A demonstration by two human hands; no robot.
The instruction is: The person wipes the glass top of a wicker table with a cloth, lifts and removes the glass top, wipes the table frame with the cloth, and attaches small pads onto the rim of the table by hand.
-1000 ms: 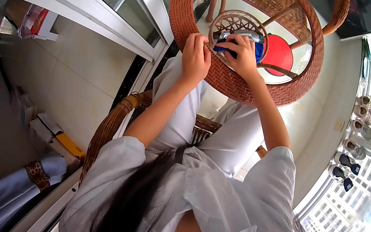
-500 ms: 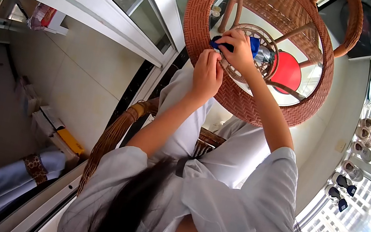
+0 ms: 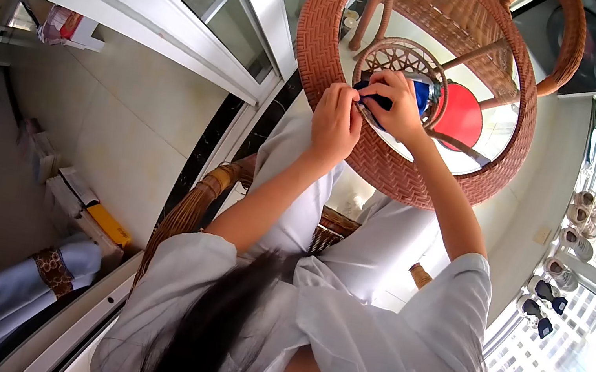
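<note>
Drawn nearer the left hand (image 3: 335, 124), the right hand (image 3: 396, 109) pinches blue material (image 3: 422, 96), likely soft, light, best held by its edge, over the wicker table (image 3: 396, 173) (left fingers bunched, hold unclear).

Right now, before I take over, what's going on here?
A seated person in a white shirt has both hands at a round table with a reddish-brown woven rim and clear glass top. The right hand pinches part of a blue-and-silver item. The left hand is right beside those fingertips, though its grip is hard to tell. A round red seat shows through the glass.
</note>
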